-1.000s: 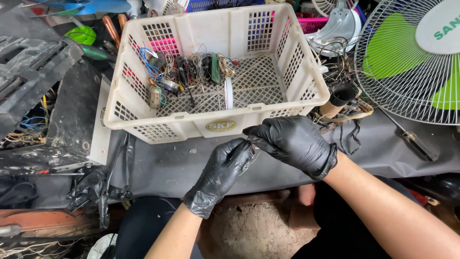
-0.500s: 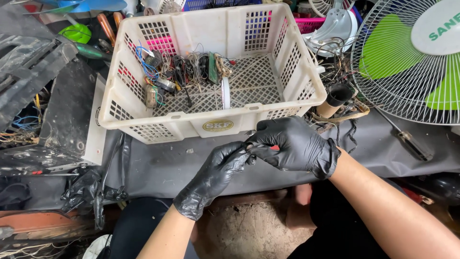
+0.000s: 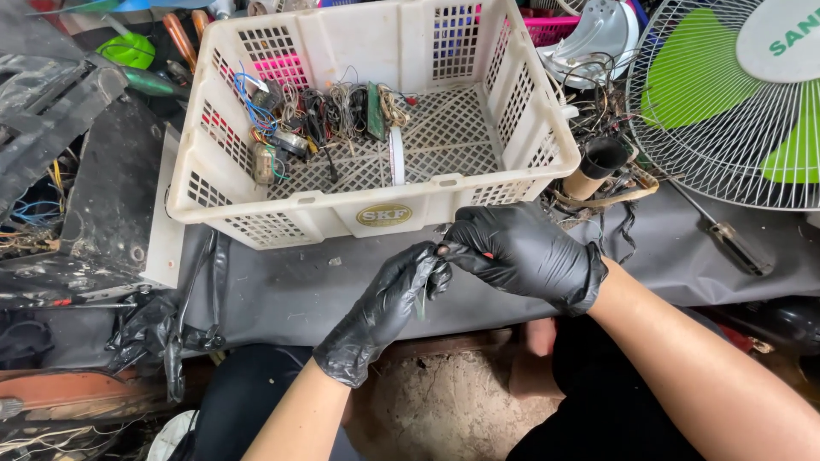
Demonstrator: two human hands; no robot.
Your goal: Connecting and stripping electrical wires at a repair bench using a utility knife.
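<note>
Two gloved hands pinch a small part in front of a white basket.

The left hand [image 3: 389, 307] and the right hand [image 3: 521, 252] meet fingertip to fingertip, both grips closed on a thin wire piece [image 3: 424, 300], too small to tell more, just near the front rim of the basket [image 3: 376, 209]. The grey counter [image 3: 282, 290] lies open to the left; a fan [image 3: 726, 102] stands at the right edge.

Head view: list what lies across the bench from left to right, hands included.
Black casing → white crate → left hand → right hand → cardboard tube → screwdriver; above that, the fan.
</note>
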